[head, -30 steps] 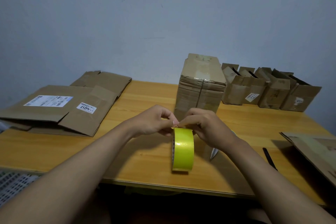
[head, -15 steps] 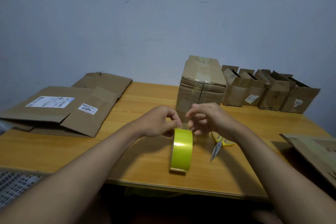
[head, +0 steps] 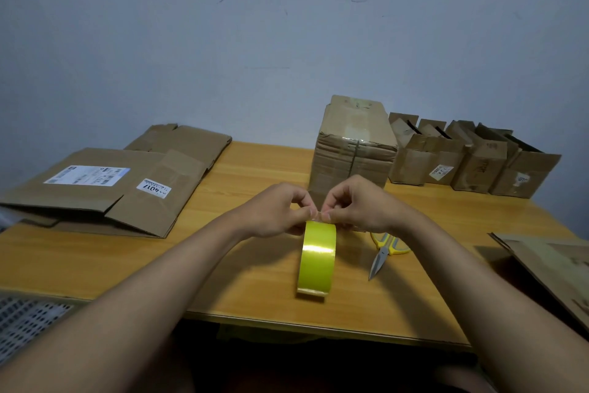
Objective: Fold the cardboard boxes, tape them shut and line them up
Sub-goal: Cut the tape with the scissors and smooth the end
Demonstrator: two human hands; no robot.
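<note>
Glossy yellow tape roll (head: 317, 260); pinching hands

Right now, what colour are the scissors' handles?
Yellow with grey, on the scissors, in the head view.

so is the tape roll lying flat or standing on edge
Standing on edge. The tape roll rests on the table on its rim, yellow band facing the camera, with the left hand and right hand pinching at its top.

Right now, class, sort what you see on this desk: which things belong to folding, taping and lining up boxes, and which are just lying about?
Belong to the job:
- tape roll, pinched at its top by the left hand and right hand
- scissors
- flat cardboard
- tall box
- row of small boxes

Just lying about:
- perforated white tray, at the desk's left edge
</note>
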